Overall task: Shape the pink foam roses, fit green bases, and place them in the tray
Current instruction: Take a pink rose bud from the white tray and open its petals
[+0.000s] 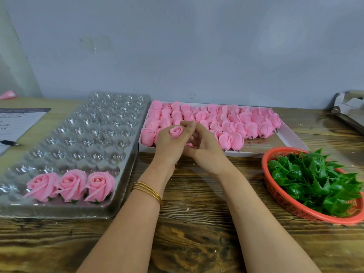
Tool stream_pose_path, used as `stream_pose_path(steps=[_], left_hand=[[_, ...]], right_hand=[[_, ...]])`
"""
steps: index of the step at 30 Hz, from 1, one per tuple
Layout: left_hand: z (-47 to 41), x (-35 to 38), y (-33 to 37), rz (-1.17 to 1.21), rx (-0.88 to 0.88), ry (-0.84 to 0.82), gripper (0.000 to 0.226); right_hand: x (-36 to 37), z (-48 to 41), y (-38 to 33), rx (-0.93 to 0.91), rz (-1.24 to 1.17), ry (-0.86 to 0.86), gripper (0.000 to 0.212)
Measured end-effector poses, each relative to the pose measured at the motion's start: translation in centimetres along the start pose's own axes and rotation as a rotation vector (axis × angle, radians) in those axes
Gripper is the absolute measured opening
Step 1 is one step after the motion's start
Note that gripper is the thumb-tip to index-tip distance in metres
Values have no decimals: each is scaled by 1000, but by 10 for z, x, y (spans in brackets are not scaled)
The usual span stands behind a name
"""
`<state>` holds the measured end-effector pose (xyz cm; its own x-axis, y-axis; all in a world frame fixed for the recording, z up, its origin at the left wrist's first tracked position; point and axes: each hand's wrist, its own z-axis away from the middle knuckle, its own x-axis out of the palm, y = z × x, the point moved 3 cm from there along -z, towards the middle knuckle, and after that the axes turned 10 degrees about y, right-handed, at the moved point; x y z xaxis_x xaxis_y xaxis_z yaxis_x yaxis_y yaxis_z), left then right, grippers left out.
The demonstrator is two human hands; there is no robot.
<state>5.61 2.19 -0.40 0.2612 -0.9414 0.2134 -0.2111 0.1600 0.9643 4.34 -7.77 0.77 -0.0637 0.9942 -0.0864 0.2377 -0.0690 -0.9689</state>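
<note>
Three finished roses [71, 185] sit side by side in the nearest row of the clear plastic tray [94, 123], which lies on the left part of the wooden counter [197, 223]. Each of them shows a little green under the petals.

At the middle, just in front of the white box [291, 138], the person holds one pink foam rose [175, 131] above the counter. The left hand [171, 142] has its grip closed around the lower part of this rose, so only the rolled top looks out between thumb and fingers. The right hand [204, 142] is pressed against the left one, its fingers bent and the tips touching the side of the rose. If this grip really pinches a petal, I cannot tell. Thin gold bangles [147, 191] are on the left wrist.

The white box is packed with rows of pink rose buds [226, 119], some with short dark stems showing at the near edge. To the right stands a red basket [275, 194] heaped with green bases [315, 178]. At the far left edge lie a printed paper [17, 121] and a pen [9, 143].
</note>
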Motion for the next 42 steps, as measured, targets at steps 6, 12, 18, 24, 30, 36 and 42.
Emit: stream_pose_path(steps=[6, 12, 18, 24, 30, 36, 42], left_hand=[[0, 2, 2, 4, 6, 21, 34], [-1, 2, -1, 31, -60, 26, 41], [-1, 3, -4, 16, -46, -10, 24], [-1, 1, -2, -9, -8, -15, 24], [-1, 1, -1, -47, 7, -32, 31], [-2, 2, -3, -2, -30, 24, 44], [-4, 2, -6, 14, -64, 41, 36]], right_hand=[[2, -1, 1, 4, -22, -16, 51], [1, -3, 6, -24, 54, 32, 56], [1, -4, 5, -40, 72, 48, 52], [-2, -3, 5, -24, 42, 19, 53], [-1, -2, 2, -10, 31, -25, 48], [0, -2, 2, -29, 31, 15, 45], [2, -2, 3, -39, 40, 47, 48]])
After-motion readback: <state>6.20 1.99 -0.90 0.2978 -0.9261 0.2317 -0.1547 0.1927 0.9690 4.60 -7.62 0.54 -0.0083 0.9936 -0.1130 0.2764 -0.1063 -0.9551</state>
